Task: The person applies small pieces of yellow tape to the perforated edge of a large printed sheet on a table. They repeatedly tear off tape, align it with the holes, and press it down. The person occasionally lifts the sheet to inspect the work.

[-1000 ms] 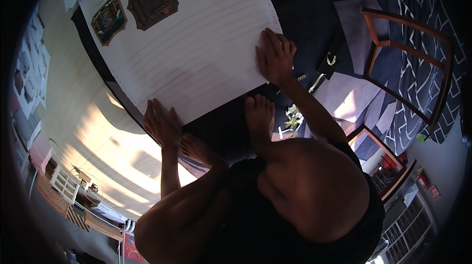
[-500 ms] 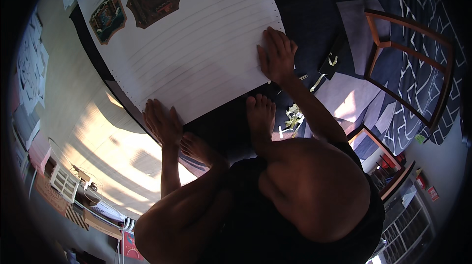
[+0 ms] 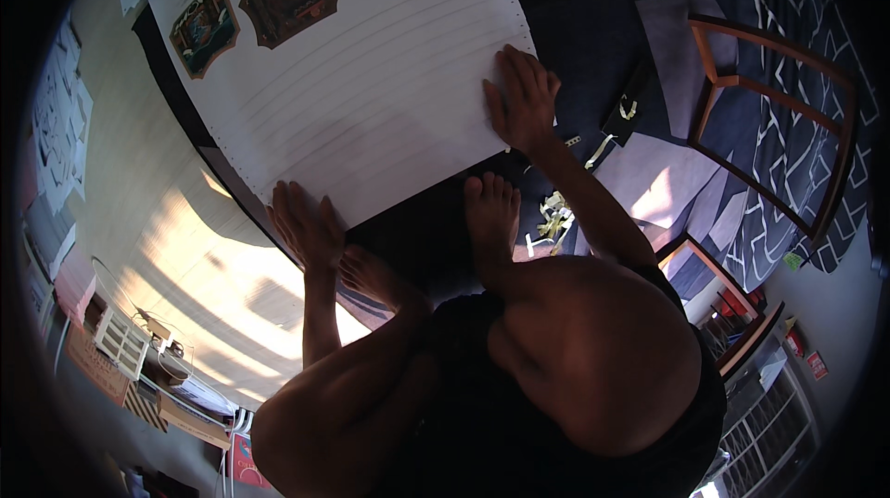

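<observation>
Floor carries everything: pale wood floor on the left with sun patches, dark blue rug on the right. Big white sheet lies flat across a dark mat, printed pictures along its far edge. Small paper scraps sit on the rug just beside the sheet's near corner. Wooden chair stands on a patterned rug further right. Loose white papers lie at far left.
</observation>
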The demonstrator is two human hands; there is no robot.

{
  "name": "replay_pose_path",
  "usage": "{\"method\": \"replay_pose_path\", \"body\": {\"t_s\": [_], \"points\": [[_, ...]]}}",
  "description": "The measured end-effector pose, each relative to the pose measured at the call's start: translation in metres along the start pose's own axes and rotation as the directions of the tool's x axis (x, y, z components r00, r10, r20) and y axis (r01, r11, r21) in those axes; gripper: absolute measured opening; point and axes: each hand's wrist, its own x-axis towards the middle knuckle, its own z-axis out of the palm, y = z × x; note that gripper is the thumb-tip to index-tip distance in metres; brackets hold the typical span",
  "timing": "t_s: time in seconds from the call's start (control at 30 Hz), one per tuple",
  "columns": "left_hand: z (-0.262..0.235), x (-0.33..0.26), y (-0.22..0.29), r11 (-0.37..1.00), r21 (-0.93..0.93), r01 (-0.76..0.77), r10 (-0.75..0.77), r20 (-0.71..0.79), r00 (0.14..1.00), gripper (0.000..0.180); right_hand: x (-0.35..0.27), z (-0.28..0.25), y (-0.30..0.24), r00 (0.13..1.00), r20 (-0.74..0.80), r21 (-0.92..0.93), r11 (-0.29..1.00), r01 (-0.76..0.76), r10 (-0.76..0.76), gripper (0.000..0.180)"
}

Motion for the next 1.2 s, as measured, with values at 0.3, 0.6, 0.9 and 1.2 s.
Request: {"method": "replay_pose_path", "body": {"t_s": [0.3,0.6,0.9,1.2], "points": [[0.003,-0.002,-0.002,1.000,-0.007,-0.008,0.008,-0.010,1.000,0.061,0.000,-0.001,-0.002,1.000,0.019,0.015,1.000,-0.019,0.018,0.049],[-0.001,0.001,0.002,0.999,0.036,0.011,-0.011,0.012,1.000,0.061,0.000,-0.003,0.000,1.000,0.015,0.003,1.000,-0.008,0.008,0.050],[-0.014,-0.004,-0.009,0.957,-0.235,0.171,-0.213,-0.164,0.963,0.060,0.000,0.014,0.011,0.995,-0.092,0.115,0.992,0.051,-0.040,0.048],[-0.032,0.015,-0.058,0.449,-0.735,0.508,-0.655,0.116,0.747,0.048,0.035,-0.013,0.061,0.837,0.268,0.626,0.575,-0.527,0.476,0.035]]}}
